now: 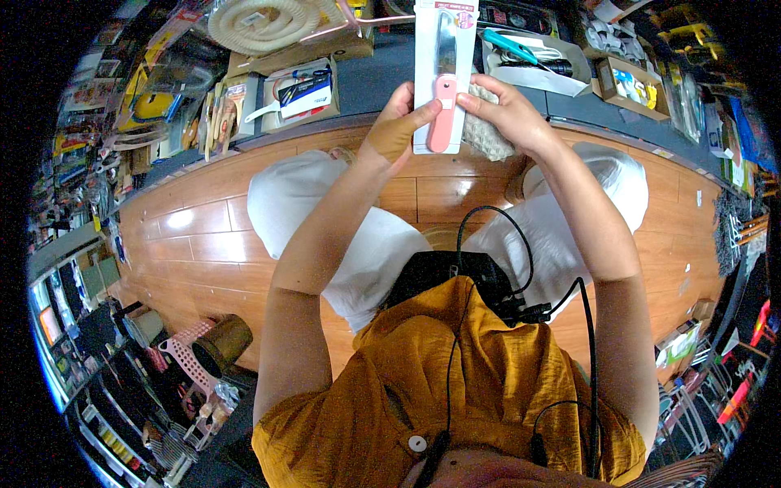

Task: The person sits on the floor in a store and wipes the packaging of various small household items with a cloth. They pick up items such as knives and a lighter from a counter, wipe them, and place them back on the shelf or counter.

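Note:
Both hands hold up a fruit knife point(444, 113) with a pink handle and a shiny blade, fixed to a white backing card point(425, 55) that bears printing. My left hand point(399, 125) grips the card's left edge, its thumb lying over the handle. On the other edge, my right hand point(509, 113) pinches the card between thumb and fingers. A grey waffle-weave cloth point(488, 131) is also in my right hand, hanging beneath the palm and partly hidden by it. The card stands upright before the dark shelf point(390, 73).
A box with a teal-handled tool point(511, 47) sits behind my right hand. Left of the card are a box of packaged goods point(302, 100) and a coiled beige rope-like item point(268, 21). Black cables point(531, 256) hang over my lap. Wooden flooring point(201, 226) lies below, with stocked racks around it.

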A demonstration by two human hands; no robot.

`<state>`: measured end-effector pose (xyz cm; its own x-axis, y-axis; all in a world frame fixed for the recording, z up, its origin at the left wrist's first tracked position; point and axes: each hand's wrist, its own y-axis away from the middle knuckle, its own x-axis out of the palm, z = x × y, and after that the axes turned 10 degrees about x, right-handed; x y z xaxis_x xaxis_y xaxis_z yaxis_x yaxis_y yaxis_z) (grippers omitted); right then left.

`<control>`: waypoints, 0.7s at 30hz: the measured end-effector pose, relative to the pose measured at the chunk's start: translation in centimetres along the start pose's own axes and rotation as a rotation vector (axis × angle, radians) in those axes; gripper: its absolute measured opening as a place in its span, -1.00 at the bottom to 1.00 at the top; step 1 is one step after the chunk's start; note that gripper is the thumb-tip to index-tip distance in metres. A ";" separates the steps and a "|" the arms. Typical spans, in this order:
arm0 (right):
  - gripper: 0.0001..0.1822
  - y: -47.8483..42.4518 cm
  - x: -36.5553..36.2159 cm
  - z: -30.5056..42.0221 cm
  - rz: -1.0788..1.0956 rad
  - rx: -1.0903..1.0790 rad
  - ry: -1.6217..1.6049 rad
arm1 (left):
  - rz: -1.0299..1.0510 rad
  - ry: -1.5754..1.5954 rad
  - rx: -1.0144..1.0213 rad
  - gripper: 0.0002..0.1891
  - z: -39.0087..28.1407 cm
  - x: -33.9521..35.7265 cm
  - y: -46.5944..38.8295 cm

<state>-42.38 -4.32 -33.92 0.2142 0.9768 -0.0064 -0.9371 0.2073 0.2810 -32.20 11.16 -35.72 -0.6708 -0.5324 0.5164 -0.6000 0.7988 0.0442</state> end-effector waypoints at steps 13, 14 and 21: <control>-0.53 0.0 0.3 -0.2 0.004 0.131 -0.117 | -0.010 -0.063 -0.036 -0.66 -0.7 0.0 -0.1; -0.53 0.1 0.4 -0.1 0.008 0.159 -0.145 | -0.008 -0.095 -0.028 -0.65 -0.7 0.0 -0.1; -0.52 -0.1 0.4 -0.2 0.048 0.108 -0.149 | -0.020 -0.050 0.011 -0.70 -1.2 0.4 -0.1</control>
<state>-42.25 -3.98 -34.18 0.2162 0.9649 0.1492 -0.9138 0.1461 0.3789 -31.89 11.20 -34.54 -0.6794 -0.5619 0.4719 -0.6180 0.7849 0.0450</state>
